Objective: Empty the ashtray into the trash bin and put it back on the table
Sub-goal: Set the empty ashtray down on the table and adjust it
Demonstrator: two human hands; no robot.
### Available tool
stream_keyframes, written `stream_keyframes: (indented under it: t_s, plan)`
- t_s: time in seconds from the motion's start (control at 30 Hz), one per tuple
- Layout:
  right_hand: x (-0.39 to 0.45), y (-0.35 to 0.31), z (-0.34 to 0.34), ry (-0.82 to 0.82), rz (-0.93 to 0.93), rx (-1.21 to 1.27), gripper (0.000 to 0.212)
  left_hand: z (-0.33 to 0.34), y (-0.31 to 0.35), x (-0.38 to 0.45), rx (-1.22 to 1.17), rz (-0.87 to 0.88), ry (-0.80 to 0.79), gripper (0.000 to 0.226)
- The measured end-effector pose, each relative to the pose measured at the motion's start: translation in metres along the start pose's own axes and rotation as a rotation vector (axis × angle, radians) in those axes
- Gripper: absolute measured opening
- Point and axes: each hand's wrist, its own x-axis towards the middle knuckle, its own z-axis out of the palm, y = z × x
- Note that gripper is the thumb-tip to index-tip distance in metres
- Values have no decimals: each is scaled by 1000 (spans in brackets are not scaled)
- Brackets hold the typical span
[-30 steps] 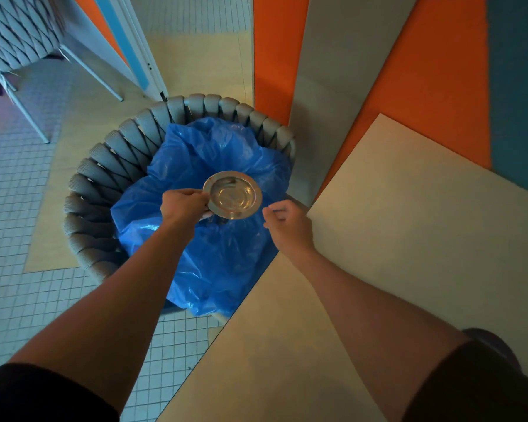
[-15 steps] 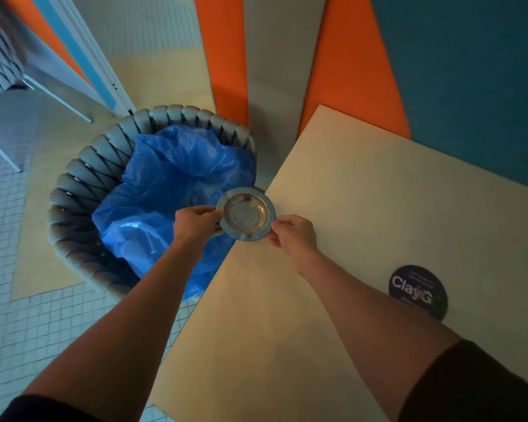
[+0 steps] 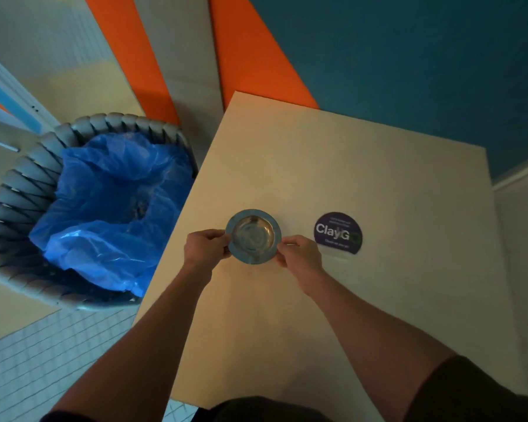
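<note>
A round metal ashtray (image 3: 253, 236), its shiny bowl bare, is held upright over the beige table (image 3: 333, 166). My left hand (image 3: 206, 246) pinches its left rim and my right hand (image 3: 299, 254) pinches its right rim. Whether the ashtray touches the tabletop I cannot tell. The grey woven trash bin (image 3: 22, 190) with a blue plastic liner (image 3: 104, 208) stands on the floor to the left of the table, apart from both hands.
A round dark "ClayGo" sticker (image 3: 338, 233) lies on the table just right of my right hand. Orange, grey and teal wall panels rise behind the table. Tiled floor shows at the lower left.
The ashtray has moved right, from above the blue liner to over the table. My right hand, first apart from it, now grips its right rim. The view swung right too.
</note>
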Motion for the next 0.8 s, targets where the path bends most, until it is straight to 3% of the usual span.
stream_keyframes:
  t_s: [0.43,0.7,0.8]
  plan:
    - [-37,88,-101,181,132,68,4,88,-47,-71,165,-89,-121,4]
    - [-52,123,-135,261,189,112,14,121,-72,-98,299,-97,-135,6]
    - [-55,133,-143,276,200,122,13,130,-77,-106,380,-58,-158,18]
